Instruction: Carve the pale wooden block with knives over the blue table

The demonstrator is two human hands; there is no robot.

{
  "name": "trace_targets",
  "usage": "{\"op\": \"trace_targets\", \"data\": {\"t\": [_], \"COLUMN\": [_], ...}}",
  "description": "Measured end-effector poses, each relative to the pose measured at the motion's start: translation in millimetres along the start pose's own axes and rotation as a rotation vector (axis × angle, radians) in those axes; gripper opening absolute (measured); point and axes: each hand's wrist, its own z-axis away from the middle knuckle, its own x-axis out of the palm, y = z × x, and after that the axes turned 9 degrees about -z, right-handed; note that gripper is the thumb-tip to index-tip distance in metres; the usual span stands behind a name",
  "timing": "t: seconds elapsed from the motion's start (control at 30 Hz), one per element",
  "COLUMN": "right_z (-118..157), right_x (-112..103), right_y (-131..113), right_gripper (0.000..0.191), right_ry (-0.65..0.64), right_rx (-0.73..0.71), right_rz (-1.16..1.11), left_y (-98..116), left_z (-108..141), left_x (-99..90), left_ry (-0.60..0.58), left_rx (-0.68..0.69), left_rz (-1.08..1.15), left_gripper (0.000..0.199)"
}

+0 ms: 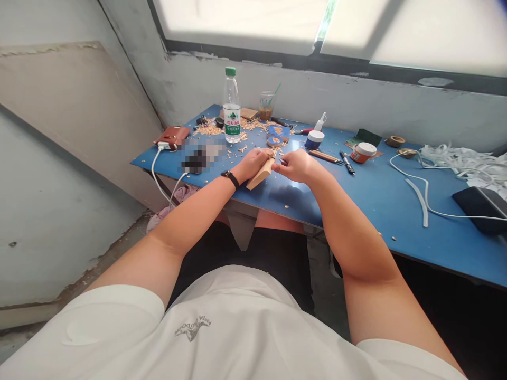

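My left hand [252, 162] grips a pale wooden piece [261, 174] that slants down toward the blue table's front edge [277, 203]. A black band sits on that wrist. My right hand [296, 165] is closed just to the right of the wood's upper end, with a small carving tool [282, 161] whose tip touches the wood. Most of the tool is hidden inside the fist. Wood shavings [253, 126] lie scattered behind both hands.
A water bottle [232, 105], a plastic cup [266, 105], two small jars [363, 152], a glue bottle [320, 122] and several hand tools [327, 156] stand behind my hands. White cables [420, 195] and a dark device [481, 207] lie at right. A phone on a charger [173, 136] is left.
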Motion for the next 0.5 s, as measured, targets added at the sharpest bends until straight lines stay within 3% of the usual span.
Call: {"op": "trace_targets", "data": {"t": [0.3, 0.5], "right_z": [2.6, 17.1], "right_x": [-4.2, -12.4], "right_y": [-5.8, -13.6], "right_gripper": [0.078, 0.068], "right_ry": [0.0, -0.103], "right_rx": [0.123, -0.041], "right_rz": [0.054, -0.092], "left_y": [-4.0, 2.0], "left_z": [-2.9, 0.4], "left_x": [1.2, 7.0], "left_ry": [0.031, 0.027], "left_rx": [-0.058, -0.128], "left_rz": [0.057, 0.123], "left_gripper": [0.057, 0.06]}}
